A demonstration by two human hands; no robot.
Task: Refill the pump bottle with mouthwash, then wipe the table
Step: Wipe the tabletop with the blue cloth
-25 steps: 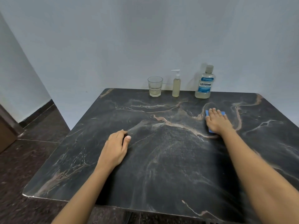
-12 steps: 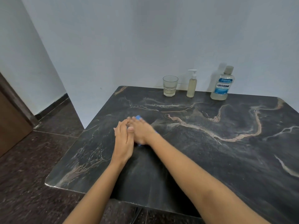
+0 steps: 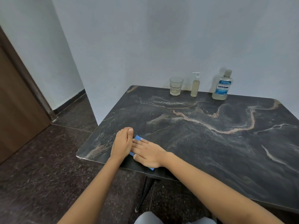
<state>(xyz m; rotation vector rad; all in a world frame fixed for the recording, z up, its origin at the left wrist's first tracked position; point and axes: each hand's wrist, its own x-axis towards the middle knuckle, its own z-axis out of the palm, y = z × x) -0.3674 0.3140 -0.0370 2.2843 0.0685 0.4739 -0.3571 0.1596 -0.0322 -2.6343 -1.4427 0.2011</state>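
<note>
A dark marble table (image 3: 210,143) fills the view. My right hand (image 3: 148,153) lies flat on a blue cloth (image 3: 137,138) near the table's front left edge, and most of the cloth is hidden under it. Beside it my left hand (image 3: 122,143) rests on its edge with the fingers together, touching the right fingertips. At the back by the wall stand a pump bottle (image 3: 195,84) with yellowish liquid and a capped mouthwash bottle (image 3: 222,85) with a blue label.
A glass (image 3: 176,86) holding a little liquid stands left of the pump bottle. A brown door (image 3: 17,110) and dark stone floor (image 3: 48,167) lie to the left. The table's front edge (image 3: 113,162) runs just under my hands.
My right hand slid the blue cloth from the back right of the table across to the front left, meeting my left hand. The view turned left.
</note>
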